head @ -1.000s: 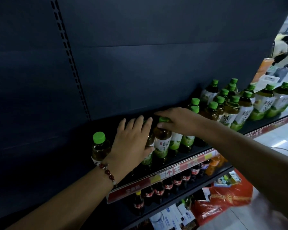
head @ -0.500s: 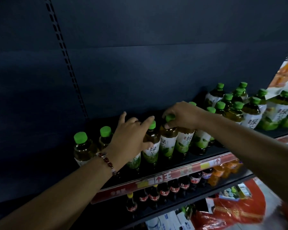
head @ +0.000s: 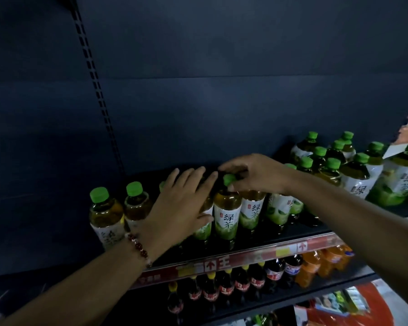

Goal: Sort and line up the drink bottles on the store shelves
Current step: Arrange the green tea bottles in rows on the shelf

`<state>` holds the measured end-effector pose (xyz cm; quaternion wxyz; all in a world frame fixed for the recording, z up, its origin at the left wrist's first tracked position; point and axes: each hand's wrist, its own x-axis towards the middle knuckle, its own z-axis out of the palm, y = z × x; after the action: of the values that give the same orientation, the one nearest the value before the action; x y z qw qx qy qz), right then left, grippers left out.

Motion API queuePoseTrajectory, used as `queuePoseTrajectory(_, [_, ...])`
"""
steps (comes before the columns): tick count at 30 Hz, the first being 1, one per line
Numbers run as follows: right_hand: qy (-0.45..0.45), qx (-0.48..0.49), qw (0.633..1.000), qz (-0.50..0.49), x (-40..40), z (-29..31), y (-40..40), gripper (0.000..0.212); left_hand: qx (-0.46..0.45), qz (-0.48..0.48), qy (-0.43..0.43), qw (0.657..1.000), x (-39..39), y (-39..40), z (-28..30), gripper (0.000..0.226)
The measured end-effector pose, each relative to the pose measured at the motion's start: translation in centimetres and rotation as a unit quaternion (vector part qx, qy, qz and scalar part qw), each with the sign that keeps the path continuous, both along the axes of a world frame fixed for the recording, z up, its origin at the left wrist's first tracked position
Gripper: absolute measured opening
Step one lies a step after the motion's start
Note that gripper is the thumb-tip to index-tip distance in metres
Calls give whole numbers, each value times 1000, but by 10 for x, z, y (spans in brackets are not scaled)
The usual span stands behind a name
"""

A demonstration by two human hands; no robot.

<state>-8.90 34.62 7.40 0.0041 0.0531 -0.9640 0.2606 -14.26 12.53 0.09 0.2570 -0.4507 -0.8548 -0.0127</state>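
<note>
In the head view, the person's right hand (head: 252, 175) curls its fingers (head: 232, 184) over the green screw cap (head: 229, 179) of an upright clear plastic green-tea bottle with a white and green label (head: 227, 215), pinching that cap from above. This bottle stands in the front row of the dark metal shelf (head: 292, 234), near the middle of its front edge, long axis vertical, straight below the right fingers. The left hand (head: 181, 205) lies flat with straight, spread fingers against the neighbouring bottle just to the left, the thumb touching the held bottle's label; it grasps nothing. 2 more green-capped tea bottles (head: 104, 212) stand toward the shelf's left end, and a looser cluster of larger green-capped bottles (head: 353, 175) crowds the right end. The right hand is nearer to the cap, so any sliding or turning of this bottle into line probably falls to it, with the left palm steadying the row.
</note>
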Motion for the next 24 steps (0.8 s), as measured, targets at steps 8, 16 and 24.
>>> queuePoseTrajectory(8, [21,137,990,-23,14,-6,40,57,13,11,24,1000,17,53,-9,90])
queuePoseTrajectory(16, [66,72,995,6,10,-17,63,45,38,52,36,997,17,63,-18,90])
queuePoseTrajectory(24, [81,78,993,42,24,-14,71,56,50,81,22,995,32,72,-11,88])
